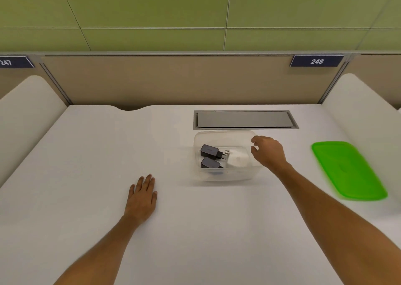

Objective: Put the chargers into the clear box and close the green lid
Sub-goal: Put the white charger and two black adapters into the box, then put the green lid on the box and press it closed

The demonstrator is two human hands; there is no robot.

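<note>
Head view | right grip [263, 152] open, empty over clear plastic box [225, 176] holding chargers | left grip [142, 195] flat on bench | flat green plastic lid [347, 169] waits near right edge

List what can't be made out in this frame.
- Head view: brand print on the dark chargers in the clear box is too small.
- Green lid: motion-blurred, rim detail lost.
- Right hand: its palm faces away, so contact with the box is unclear.
- Left sign: cut by the frame edge.

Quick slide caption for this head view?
Three chargers in clear box; right hand open above it, green lid still off.
</note>
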